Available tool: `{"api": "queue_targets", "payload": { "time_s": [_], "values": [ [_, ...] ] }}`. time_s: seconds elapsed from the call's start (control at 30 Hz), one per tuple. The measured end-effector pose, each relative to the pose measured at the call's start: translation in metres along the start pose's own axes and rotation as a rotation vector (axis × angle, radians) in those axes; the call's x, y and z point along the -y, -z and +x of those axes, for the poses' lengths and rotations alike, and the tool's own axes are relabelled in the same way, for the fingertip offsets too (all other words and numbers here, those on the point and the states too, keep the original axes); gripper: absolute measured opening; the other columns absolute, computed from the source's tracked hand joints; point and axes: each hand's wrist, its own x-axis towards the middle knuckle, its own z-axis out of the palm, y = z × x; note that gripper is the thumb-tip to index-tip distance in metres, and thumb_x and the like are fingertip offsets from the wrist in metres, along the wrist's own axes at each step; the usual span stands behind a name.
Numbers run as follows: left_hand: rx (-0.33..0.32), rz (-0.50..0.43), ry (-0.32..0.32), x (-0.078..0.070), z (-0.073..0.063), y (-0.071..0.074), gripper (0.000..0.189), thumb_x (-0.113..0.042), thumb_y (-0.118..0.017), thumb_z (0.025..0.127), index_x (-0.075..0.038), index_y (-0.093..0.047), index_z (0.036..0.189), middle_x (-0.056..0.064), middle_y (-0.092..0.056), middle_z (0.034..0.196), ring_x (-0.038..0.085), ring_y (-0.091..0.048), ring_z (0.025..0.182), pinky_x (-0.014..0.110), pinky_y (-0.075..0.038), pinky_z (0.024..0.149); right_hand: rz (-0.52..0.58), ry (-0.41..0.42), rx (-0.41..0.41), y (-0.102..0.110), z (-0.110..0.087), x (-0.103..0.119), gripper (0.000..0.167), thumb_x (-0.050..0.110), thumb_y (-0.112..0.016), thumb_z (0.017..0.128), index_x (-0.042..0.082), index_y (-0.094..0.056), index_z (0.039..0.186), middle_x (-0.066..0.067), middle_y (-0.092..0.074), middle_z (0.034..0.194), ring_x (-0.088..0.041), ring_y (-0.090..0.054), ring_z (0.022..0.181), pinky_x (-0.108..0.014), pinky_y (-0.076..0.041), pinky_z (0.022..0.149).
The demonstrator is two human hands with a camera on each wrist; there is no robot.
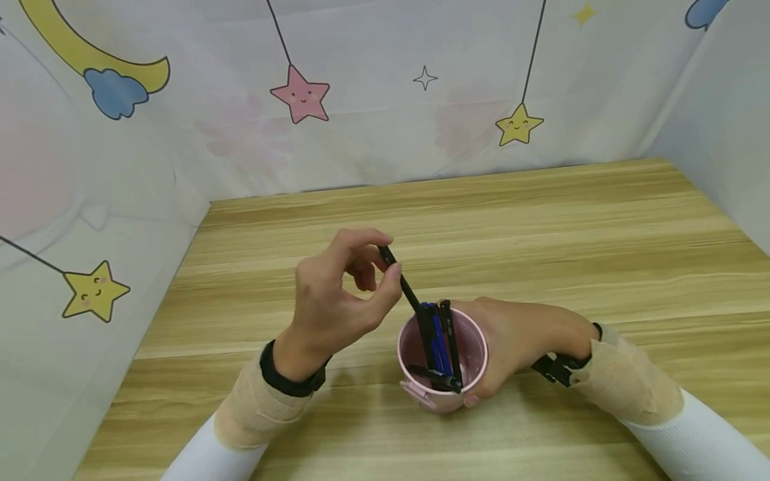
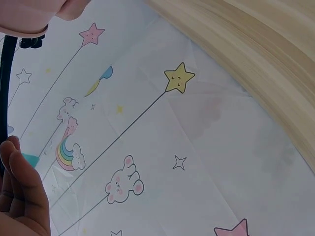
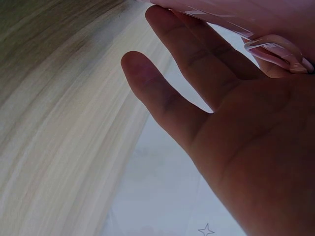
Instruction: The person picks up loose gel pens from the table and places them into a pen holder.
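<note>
Between thumb and fingertips, my left hand (image 1: pixel 337 294) pinches the upper end of a black pen (image 1: pixel 410 291), which slants down over the rim of a pink cup (image 1: pixel 444 403). Inside the cup lean several black and blue pens (image 1: pixel 441 344), and one black pen (image 1: pixel 434 378) lies across its near side. My right hand (image 1: pixel 520 334) grips the cup from the right side, thumb at the near wall. In the right wrist view the palm and fingers (image 3: pixel 170 101) extend under and along the pink cup (image 3: pixel 285 22). The left wrist view shows the held pen (image 2: pixel 6 83) at its left edge.
The cup is over a wood-grain table (image 1: pixel 541 234). White cloth (image 1: pixel 373 147) printed with stars, clouds and a moon hangs at the back and both sides. Black straps (image 1: pixel 295 377) and tan wraps circle both wrists.
</note>
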Motion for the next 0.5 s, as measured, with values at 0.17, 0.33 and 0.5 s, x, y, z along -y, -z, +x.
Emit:
{"api": "queue_targets", "payload": {
  "time_s": [0.17,0.33,0.5],
  "values": [
    [0.052,-0.022,-0.01,-0.0009,-0.001,-0.0016,0.029,-0.007,-0.068,0.083,0.001,-0.061,0.11,0.002,-0.065,0.07,0.009,-0.051,0.052,0.025,-0.045,0.049,-0.023,-0.013,-0.007,0.0004,-0.0006,0.0003,0.077,0.038,-0.092,0.069,0.022,-0.051,0.132,0.01,-0.067,0.118,-0.013,-0.066,0.106,-0.034,-0.052,0.093],
    [0.072,-0.028,-0.014,-0.001,-0.001,-0.0023,0.029,-0.007,-0.068,0.084,0.001,-0.06,0.111,0.002,-0.065,0.07,0.009,-0.05,0.052,0.024,-0.045,0.049,-0.012,-0.009,-0.007,0.0006,-0.0007,0.0004,0.077,0.037,-0.092,0.07,0.021,-0.051,0.133,0.009,-0.066,0.119,-0.014,-0.065,0.108,-0.035,-0.052,0.094],
    [0.097,-0.03,-0.014,-0.0012,-0.0017,-0.0034,0.03,-0.007,-0.069,0.084,0.0,-0.06,0.112,0.002,-0.066,0.07,0.01,-0.05,0.052,0.024,-0.045,0.05,-0.002,-0.01,-0.004,0.001,-0.0007,0.0006,0.076,0.036,-0.092,0.07,0.021,-0.051,0.132,0.008,-0.066,0.119,-0.014,-0.065,0.108,-0.035,-0.052,0.093]
  ]
}}
